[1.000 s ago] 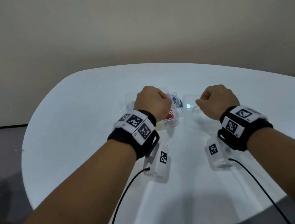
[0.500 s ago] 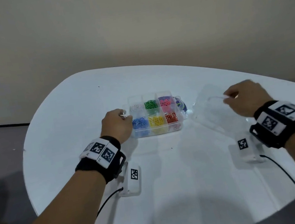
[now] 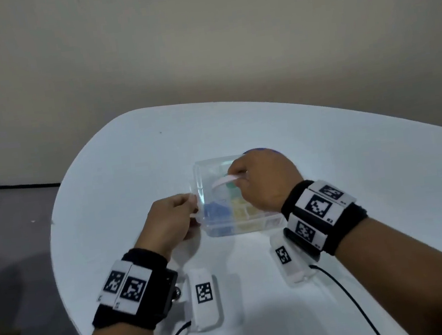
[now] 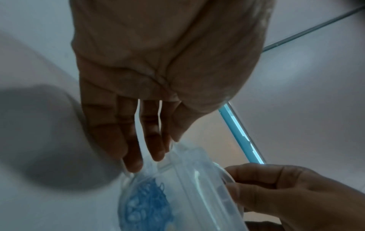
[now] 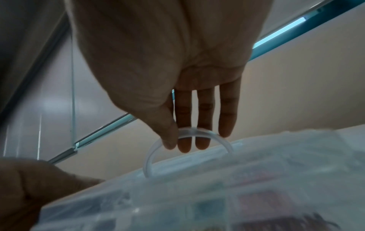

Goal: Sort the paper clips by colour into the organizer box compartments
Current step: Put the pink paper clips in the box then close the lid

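The clear organizer box sits mid-table with its translucent lid over the compartments. Blue and yellow paper clips show through it, blurred. My right hand is above the box and pinches the lid's white arched handle between thumb and fingers. My left hand is at the box's left end. Its thumb and fingertips pinch the edge there, by the latch. No loose clips are visible on the table.
Two white tagged devices with black cables lie on the white table near me. A purple-blue object peeks out behind my right hand. The table's curved edge and dark floor are to the left.
Half a second ago my right hand held the lid open to the right of the box. It has swung the lid left over the compartments. My left hand stays at the box's left end.
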A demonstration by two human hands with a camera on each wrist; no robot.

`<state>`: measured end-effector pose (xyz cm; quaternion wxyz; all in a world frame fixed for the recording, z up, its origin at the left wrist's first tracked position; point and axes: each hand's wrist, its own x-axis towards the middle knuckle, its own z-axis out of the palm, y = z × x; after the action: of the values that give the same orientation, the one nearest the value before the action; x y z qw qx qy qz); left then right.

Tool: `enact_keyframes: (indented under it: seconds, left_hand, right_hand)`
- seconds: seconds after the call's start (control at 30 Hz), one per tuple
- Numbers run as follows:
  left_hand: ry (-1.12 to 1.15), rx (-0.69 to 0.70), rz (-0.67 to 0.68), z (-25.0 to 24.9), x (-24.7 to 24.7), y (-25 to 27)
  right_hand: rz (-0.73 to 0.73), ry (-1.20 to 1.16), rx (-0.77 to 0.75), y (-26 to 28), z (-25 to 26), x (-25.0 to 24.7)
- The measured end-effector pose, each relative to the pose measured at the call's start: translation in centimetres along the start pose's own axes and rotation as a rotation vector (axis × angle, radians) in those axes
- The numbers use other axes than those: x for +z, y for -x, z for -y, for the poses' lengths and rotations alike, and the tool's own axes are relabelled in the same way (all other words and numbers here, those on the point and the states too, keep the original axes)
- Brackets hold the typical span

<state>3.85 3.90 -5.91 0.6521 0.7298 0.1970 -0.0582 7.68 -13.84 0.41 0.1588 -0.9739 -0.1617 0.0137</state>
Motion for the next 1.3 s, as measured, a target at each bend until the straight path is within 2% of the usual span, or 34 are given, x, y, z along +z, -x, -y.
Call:
enact_keyframes:
  seconds: [0.23,0.47,0.57,0.63,0.7,0.73,0.77,0.8,0.87,0.93,1.17,1.3]
  left_hand:
    - [-0.031,0.040,-0.030,-0.3,0.3,-1.2]
    - [-0.044,0.075,-0.060,-0.6,0.4,-1.4]
    - [-0.011,0.068,-0.087,-0.6,0.4,-1.6]
    - [0.020,0.069,-0.094,-0.7,0.6,-1.6]
    - [0.022,0.097,-0.105,-0.7,0.9,-1.6]
    - [0.016,0.115,-0.119,-0.6,1.0,-1.7]
    - [0.009,0.127,-0.134,-0.5,1.2,-1.8]
    - [0.004,0.133,-0.146,-0.5,1.4,-1.8]
    - [-0.007,0.149,-0.168,-0.4,1.6,-1.9]
    - [-0.016,0.166,-0.197,-0.3,1.7,-1.7]
    - [-0.175,0.201,-0.318,-0.8,2.3,-1.2]
    - [-0.260,0.192,-0.323,-1.0,2.4,-1.2]
  right_hand:
    - [-0.087,0.074,-0.008,-0.3,0.3,-0.4]
    - [-0.050,0.029,0.023,-0.3,-0.3,1.1]
    - [0.040,-0.071,0.013,0.3,-0.9,1.6]
    - [-0.064,-0.245,0.055,0.8,-1.8,1.3]
    - [-0.297,-0.357,0.214,0.6,-3.5,0.7]
    - [-0.349,-0.377,0.327,0.5,-4.6,0.3]
    - [-0.314,-0.380,0.442,0.5,-5.6,0.0]
    - [-0.214,-0.370,0.522,0.4,-6.5,-0.2]
    - [-0.010,-0.432,0.560,0.3,-7.7,0.2]
    - [0.064,-0.506,0.549,0.4,-7.6,0.7]
    - [0.003,-0.327,0.416,0.0,-7.6,2.1]
    - [-0.007,-0.204,0.343,-0.4,-7.4,2.0]
